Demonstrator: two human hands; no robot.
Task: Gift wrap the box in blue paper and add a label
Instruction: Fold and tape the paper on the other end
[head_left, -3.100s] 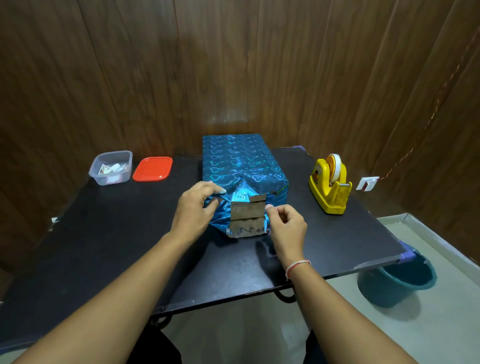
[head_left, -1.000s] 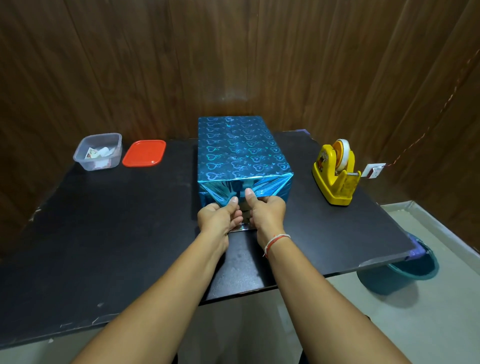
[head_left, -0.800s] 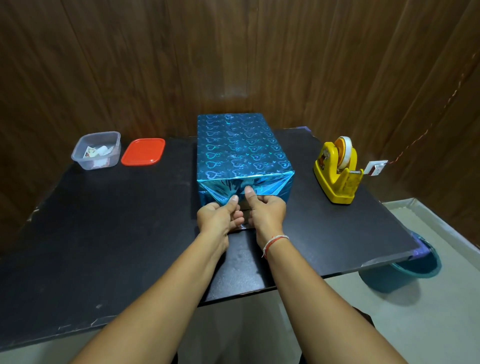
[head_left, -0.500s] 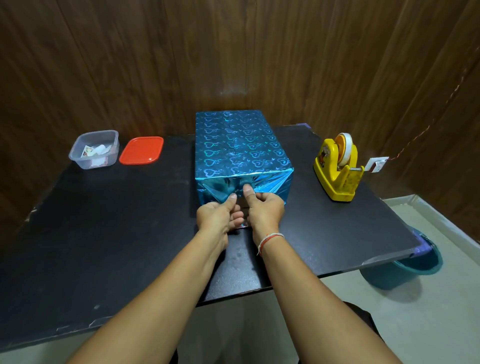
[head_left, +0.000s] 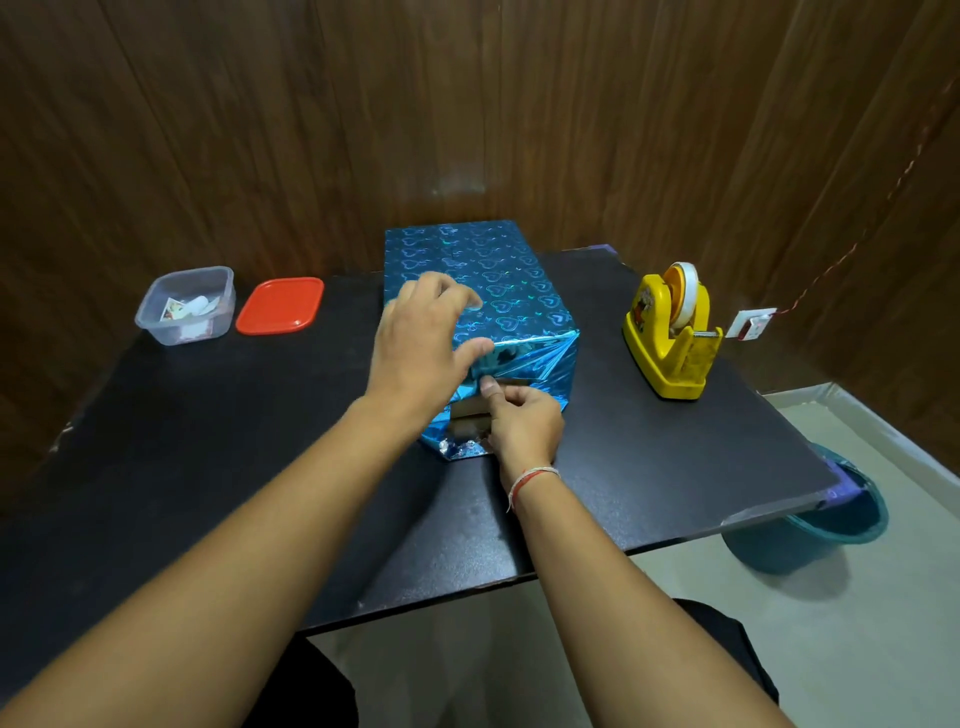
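Blue-wrapped box (head_left: 488, 291) — right hand (head_left: 524, 421) pinches its end flap.

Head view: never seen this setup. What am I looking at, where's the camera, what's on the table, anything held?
There is no robot. A person works bare-handed, and the one wide-angle camera sits on their head, looking forward and down.

On the black table stands a box in blue paper; its near end is unfinished, with cardboard showing. The left hand lies blurred over the box's top front edge, its grip unclear. The right hand pinches the paper at the near end with its fingers.

To the right is a yellow tape dispenser. To the left are a clear tub of small items and its red lid. A teal bucket stands on the floor.
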